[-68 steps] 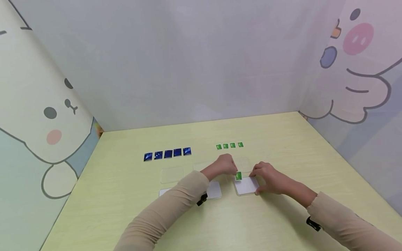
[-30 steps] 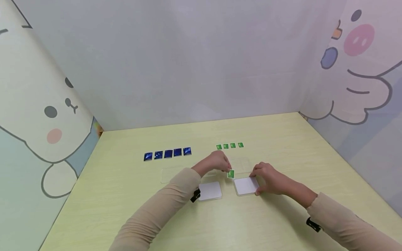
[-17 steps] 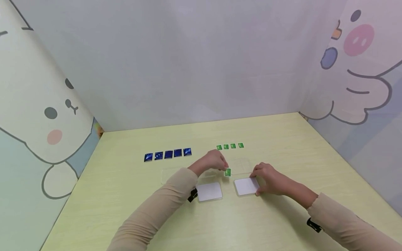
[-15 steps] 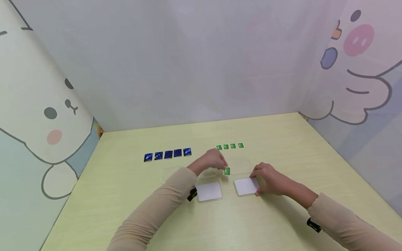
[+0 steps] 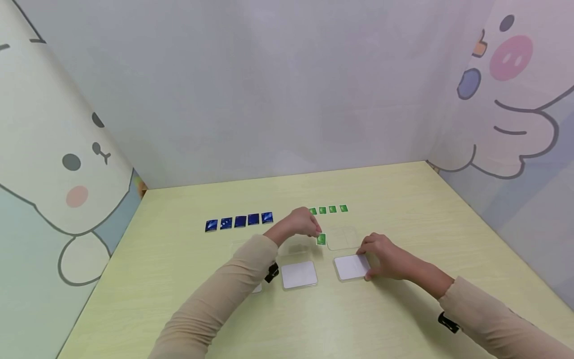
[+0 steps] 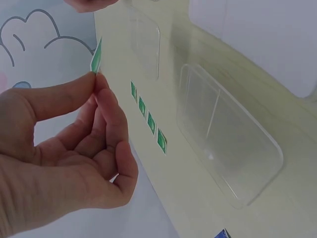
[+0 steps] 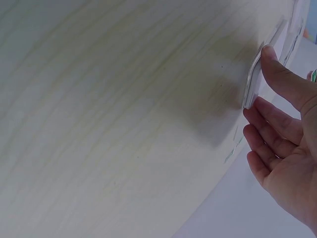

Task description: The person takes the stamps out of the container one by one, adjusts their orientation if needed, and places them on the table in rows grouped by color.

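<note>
My left hand pinches a small green card with a white border between thumb and forefinger, raised above the table. In the left wrist view its other fingers are loosely curled. My right hand holds a shallow clear plastic case with a white top surface by its edges, thumb on the near side and fingers on the far side. The right wrist view shows that case from its side, low over the tabletop. A clear plastic lid lies just behind it, between the two hands.
Farther back lies a row of several green cards, and to the left a row of several dark blue packets. Another white-topped case stands left of the held one. A third is mostly behind my left sleeve, near further clear lids.
My left hand has carried the green card left and away from me, from over the right-hand case toward the clear lids. My right hand has stayed on its case.
</note>
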Available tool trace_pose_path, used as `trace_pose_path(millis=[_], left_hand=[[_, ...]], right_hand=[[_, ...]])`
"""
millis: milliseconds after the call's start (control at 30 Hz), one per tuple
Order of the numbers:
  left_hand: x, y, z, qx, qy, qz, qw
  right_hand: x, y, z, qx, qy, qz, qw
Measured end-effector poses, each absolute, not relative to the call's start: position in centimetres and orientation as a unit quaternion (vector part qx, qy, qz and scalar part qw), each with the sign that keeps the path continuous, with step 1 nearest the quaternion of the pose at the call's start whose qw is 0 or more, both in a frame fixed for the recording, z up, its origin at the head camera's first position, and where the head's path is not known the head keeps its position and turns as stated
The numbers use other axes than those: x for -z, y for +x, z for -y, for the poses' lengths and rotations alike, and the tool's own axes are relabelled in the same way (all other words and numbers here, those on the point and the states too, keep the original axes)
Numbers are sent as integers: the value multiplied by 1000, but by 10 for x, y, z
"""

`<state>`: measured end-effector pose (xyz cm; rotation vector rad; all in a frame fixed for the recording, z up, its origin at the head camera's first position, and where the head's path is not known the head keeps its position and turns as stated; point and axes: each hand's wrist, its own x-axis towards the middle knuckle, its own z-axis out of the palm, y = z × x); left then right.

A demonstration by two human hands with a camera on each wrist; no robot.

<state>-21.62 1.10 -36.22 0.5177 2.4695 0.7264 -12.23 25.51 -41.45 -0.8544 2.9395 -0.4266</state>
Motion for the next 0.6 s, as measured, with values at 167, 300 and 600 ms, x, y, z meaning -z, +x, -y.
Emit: trace_pose_path(millis=[167, 300, 600], left_hand=[[355, -219, -8, -280, 178, -908, 257], [351, -224, -5, -290, 170, -906, 258], [351, -233, -2, -311, 155, -903, 254]], right_hand=[[415, -123, -255, 139, -285, -948, 18], [414, -124, -255, 139, -289, -947, 18], [413, -124, -255, 141, -285, -948, 27]])
